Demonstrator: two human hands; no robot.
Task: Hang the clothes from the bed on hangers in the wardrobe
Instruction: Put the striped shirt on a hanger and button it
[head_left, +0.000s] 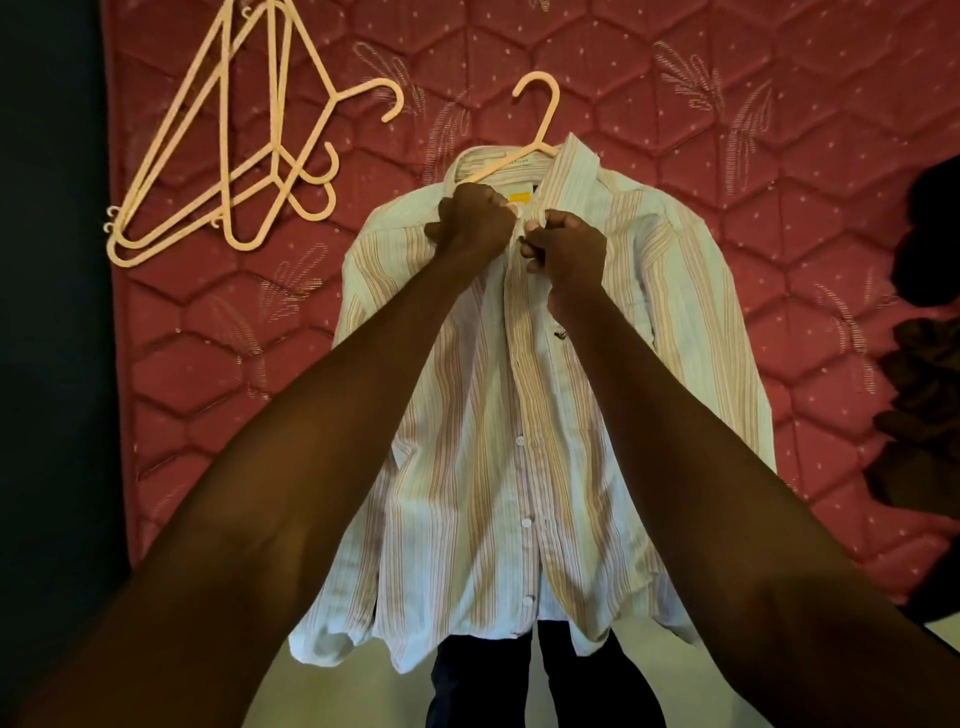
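Both forearms are bare from the frame's lower corners up to the wrists, with no sleeve, watch or bracelet edge showing on them. The left hand (470, 218) and right hand (566, 249) wear no gloves. Below the arms, two legs (545, 680) show in dark trousers, possibly navy, though the light is dim.

Red quilted mattress (675, 156) fills most of frame: hexagon stitching, pale leaf motifs. Dark wall or floor strip (47, 312) along left edge. Person's dark trousers (483, 686) at bottom centre, over pale floor (332, 691).
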